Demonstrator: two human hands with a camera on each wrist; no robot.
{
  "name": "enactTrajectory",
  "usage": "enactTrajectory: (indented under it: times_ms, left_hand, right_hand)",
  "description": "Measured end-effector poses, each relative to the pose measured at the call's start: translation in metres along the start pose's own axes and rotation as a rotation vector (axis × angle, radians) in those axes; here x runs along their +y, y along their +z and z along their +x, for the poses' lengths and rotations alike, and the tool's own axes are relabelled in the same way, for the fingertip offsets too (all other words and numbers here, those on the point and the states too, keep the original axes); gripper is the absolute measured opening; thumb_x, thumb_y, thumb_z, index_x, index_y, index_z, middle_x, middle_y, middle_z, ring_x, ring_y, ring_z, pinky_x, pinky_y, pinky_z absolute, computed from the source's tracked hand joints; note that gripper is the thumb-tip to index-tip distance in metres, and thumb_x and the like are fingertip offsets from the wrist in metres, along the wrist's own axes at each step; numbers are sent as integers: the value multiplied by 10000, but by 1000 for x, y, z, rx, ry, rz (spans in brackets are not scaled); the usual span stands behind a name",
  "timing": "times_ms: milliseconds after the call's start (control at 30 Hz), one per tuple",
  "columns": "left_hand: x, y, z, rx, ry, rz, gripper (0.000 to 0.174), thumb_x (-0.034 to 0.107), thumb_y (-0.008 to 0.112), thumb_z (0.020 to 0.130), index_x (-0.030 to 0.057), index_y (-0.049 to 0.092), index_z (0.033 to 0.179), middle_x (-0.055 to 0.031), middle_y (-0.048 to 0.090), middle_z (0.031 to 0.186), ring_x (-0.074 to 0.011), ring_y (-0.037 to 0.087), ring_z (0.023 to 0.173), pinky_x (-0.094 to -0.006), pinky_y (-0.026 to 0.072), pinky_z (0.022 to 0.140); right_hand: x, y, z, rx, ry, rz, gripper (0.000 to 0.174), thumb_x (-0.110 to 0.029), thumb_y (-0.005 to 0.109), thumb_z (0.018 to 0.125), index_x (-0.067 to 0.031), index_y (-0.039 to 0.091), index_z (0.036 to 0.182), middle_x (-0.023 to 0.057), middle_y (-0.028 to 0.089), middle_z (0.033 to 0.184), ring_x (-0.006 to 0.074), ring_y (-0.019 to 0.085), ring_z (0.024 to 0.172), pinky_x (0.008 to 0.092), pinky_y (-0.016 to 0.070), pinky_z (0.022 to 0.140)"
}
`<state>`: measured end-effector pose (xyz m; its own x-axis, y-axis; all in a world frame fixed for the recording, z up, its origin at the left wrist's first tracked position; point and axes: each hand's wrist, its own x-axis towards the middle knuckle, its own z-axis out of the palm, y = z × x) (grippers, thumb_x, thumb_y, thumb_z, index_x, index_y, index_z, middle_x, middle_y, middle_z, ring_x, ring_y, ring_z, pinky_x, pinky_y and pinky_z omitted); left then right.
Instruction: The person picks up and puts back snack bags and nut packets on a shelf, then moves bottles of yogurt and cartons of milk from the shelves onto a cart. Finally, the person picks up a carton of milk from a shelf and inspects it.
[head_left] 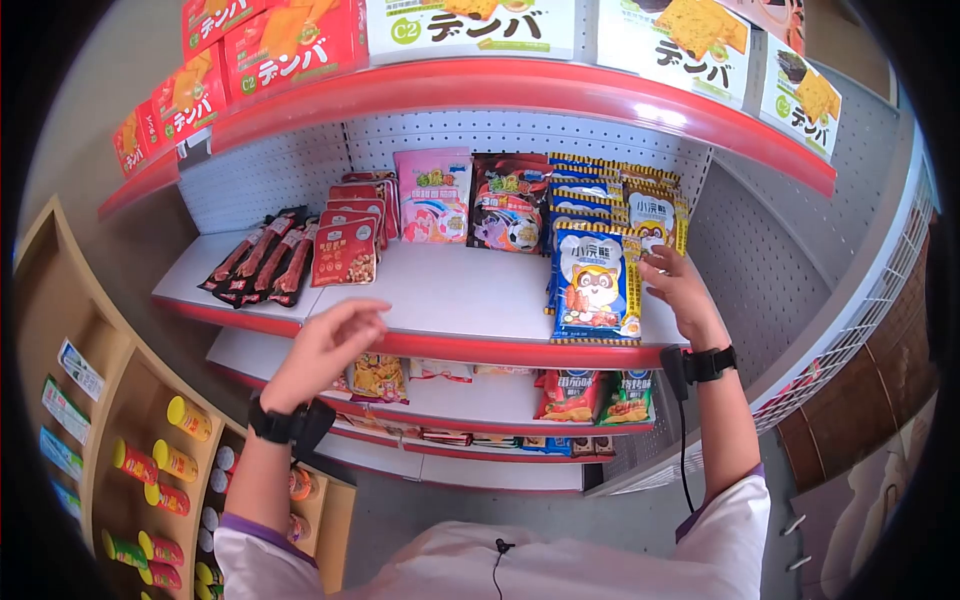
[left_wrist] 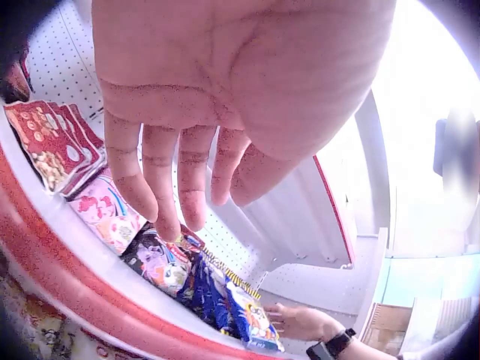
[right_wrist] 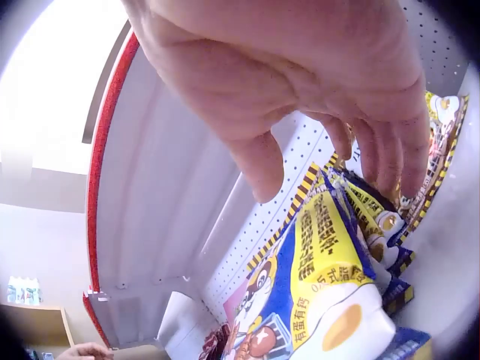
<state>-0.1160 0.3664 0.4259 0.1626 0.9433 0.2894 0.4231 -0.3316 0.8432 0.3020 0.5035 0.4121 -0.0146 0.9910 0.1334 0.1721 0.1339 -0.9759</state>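
I am watching the right hand [head_left: 683, 290] working at the row of blue and yellow snack packets [head_left: 610, 200] on the right part of the white shelf [head_left: 450, 290]. Its fingers are apart and only lightly bent, with the thumb away from them. The fingertips are touching the top edges of the packets just behind the front packet [head_left: 597, 285] (the one with the cartoon animal, standing upright at the shelf's red lip). As far as the wrist view is showing, it is not clamping anything. The left hand [head_left: 330, 340] is hovering before the bare middle of the shelf, fingers loose and apart, holding nothing and touching nothing. The red packets [head_left: 345, 250] are lying to its left, well apart from the blue row.

I am judging that the step in hand is reaching into the blue row, with no grip made yet. The next move, I think, is calling for the thumb to close against the fingers on one packet top only. The packets are standing tight together, so a neighbour could be dragged along, or the front one tipped over the lip.
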Motion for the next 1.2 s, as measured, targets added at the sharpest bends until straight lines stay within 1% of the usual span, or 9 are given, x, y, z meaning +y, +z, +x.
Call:
enactTrajectory:
  times_ms: [200,367,433,467,533,733,900,1133,1200]
  left_hand:
    - [11,18,60,-33,59,10,261,134,548,891,22,559,1126,-62,618,970,-114,598,862,-248,469,769]
    - [6,30,113,-6,127,134,229,133,570,868,28,596,1070,-70,625,950,-122,602,824,-260,474,751]
    - [-5,28,139,44,339,320,231,133,597,832,29,610,1038,-99,630,930,-187,616,801,-288,482,747]
    - [-6,28,152,48,336,325,231,133,597,832,29,610,1038,-99,630,930,-187,616,801,-288,482,747]
    - [-4,30,178,62,331,474,281,150,612,803,41,596,1062,-146,609,992,-279,598,900,-350,471,806]
    - [-24,46,256,145,632,789,475,236,641,787,29,492,1187,-163,505,1200,-327,474,1129,-403,394,941]
    - [-33,64,294,152,612,912,543,324,653,782,23,460,1190,-157,467,1227,-341,430,1175,-492,363,941]
    - [-36,69,315,172,579,1048,487,381,632,790,69,522,1147,-114,484,1101,-307,422,1107,-470,328,903]
    - [-36,65,319,109,536,1072,409,376,636,780,92,579,1069,-89,489,1114,-289,419,1102,-449,328,893]
  right_hand:
    - [13,6,14,-95,87,114,675,-238,666,825,27,312,1334,90,527,1095,190,523,1045,350,423,897]
    - [13,9,18,-34,165,135,602,-187,665,817,16,348,1287,70,528,1046,175,540,976,341,431,848]
    - [14,9,19,-33,158,164,561,-177,669,811,5,372,1251,63,528,1037,170,539,967,342,427,843]
    - [14,9,20,-21,159,191,521,-168,673,806,-5,396,1216,56,528,1027,165,538,958,343,423,838]
    - [14,8,21,-15,162,167,473,-163,676,801,-25,416,1171,47,529,1022,160,535,968,354,417,843]
    - [12,10,19,16,199,148,456,-178,682,802,-46,427,1156,46,542,1001,165,543,956,356,414,835]
    - [6,17,11,84,202,140,436,-216,683,808,-67,443,1141,50,551,1024,163,536,972,364,397,853]
    - [6,25,2,118,184,159,419,-212,663,825,-96,452,1168,41,556,1023,157,519,988,356,370,862]
    - [5,27,3,113,180,160,413,-212,663,825,-91,456,1161,44,553,1022,158,520,981,348,371,863]
